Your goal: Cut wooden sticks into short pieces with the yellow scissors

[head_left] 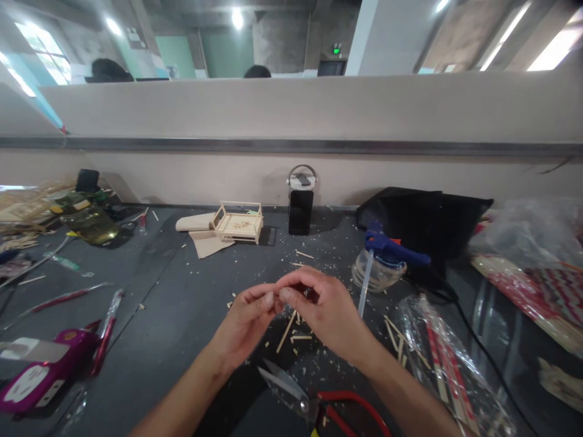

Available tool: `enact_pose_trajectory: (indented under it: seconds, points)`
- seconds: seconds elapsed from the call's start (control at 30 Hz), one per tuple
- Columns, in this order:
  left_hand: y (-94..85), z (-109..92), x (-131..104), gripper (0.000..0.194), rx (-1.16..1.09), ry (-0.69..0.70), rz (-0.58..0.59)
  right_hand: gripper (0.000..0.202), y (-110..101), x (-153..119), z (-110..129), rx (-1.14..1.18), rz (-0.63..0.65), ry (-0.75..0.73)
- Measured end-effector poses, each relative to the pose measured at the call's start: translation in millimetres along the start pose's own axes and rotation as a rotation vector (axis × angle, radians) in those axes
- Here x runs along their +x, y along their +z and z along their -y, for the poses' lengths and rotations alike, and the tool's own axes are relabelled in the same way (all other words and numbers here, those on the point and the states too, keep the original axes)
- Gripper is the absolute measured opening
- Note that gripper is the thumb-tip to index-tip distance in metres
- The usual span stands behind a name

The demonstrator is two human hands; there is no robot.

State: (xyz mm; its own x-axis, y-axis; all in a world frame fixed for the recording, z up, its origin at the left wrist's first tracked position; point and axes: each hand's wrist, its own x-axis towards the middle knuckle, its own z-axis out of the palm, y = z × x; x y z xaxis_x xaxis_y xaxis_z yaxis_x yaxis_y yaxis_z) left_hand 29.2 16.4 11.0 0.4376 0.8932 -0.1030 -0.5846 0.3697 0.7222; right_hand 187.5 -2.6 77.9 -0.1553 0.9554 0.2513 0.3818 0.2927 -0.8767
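Observation:
My left hand point(248, 318) and my right hand point(325, 306) meet above the middle of the dark table. Both are closed in a pinch, fingertips touching, and whatever is between them is hidden or too small to make out. Below the hands lie thin wooden sticks point(286, 332) and small cut bits. Closer to me is a pair of scissors point(303, 403) with red handles, its blades apart. Farther back stands a small wooden stick-built frame point(237, 224), shaped like a little bed, with bits of wood on its flat top.
A blue glue gun point(387, 246) rests on a clear round container point(376, 273). A phone point(301, 212) leans on a white bottle point(302, 177). Plastic-wrapped sticks point(449, 364) lie at right, a black cable point(485, 352) beside them. At left are a magenta device point(50, 370) and a yellowish bottle point(91, 221).

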Motion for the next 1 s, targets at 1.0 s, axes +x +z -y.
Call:
enact_pose_trajectory:
  seconds: [1.0]
  points:
    - [5.6,-6.8,-4.0,0.014,0.178,0.120,0.000,0.012,8.4,2.0,-3.1,0.460,-0.018,0.192]
